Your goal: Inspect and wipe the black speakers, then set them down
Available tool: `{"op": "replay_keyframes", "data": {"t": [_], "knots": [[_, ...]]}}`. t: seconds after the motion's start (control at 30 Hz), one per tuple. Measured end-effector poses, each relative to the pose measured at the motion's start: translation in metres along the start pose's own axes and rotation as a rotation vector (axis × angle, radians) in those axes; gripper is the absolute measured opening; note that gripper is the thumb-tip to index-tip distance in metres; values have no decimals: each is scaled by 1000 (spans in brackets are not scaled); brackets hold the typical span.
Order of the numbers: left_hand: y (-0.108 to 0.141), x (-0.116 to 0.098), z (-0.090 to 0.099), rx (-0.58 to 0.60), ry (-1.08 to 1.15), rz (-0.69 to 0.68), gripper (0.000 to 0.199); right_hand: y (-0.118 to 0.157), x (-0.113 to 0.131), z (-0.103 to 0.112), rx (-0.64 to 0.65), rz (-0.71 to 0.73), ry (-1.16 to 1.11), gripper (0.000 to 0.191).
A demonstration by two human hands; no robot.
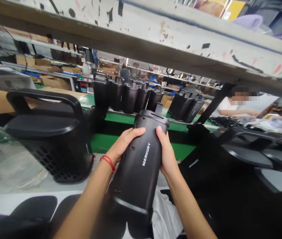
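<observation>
Both my hands grip a black cylindrical MERKURY-branded unit (138, 169), which is tilted with its top end pointing away from me. My left hand (126, 144) wraps its upper left side, and a red string bracelet (108, 162) circles that wrist. My right hand (166, 151) holds the opposite side. A larger black unit with a carrying handle and perforated base (53, 152) stands just left of my left hand. Another black MERKURY-printed unit (205, 176) lies close to the right of my right forearm.
A row of black handled units (128, 96) stands on a green conveyor belt (133, 139) ahead. A white-painted overhead beam (141, 36) crosses the top of view. A co-worker (240, 106) works at the right. Shelves with cardboard boxes (43, 64) line the background.
</observation>
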State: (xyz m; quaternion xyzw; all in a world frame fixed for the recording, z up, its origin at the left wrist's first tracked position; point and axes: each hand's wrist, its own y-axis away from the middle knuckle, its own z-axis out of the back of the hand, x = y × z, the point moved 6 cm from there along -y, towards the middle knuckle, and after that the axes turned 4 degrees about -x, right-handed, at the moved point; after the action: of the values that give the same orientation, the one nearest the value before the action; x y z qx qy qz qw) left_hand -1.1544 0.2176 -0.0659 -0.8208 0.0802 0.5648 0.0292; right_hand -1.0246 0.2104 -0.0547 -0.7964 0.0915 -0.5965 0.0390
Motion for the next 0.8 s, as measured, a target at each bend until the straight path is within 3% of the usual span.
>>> {"op": "replay_keyframes", "data": {"t": [0.13,0.33,0.4,0.47,0.6,0.7,0.8], "knots": [[-6,-2,8,-65,-26,-48,43,0,3,0,40,71,346,73],[-4,-15,18,-182,-72,-249,49,17,2,-9,182,57,631,119],[-1,-20,16,-183,-80,-327,50,19,4,-12,209,97,575,123],[2,-25,11,-162,-84,-404,53,20,12,-13,192,189,473,111],[12,-32,-5,-63,-100,-540,72,23,31,-3,38,341,435,86],[27,-34,-24,13,-192,-681,88,31,49,7,-45,465,377,101],[42,-31,-39,-34,-322,-814,100,41,64,12,-75,526,280,114]]}}
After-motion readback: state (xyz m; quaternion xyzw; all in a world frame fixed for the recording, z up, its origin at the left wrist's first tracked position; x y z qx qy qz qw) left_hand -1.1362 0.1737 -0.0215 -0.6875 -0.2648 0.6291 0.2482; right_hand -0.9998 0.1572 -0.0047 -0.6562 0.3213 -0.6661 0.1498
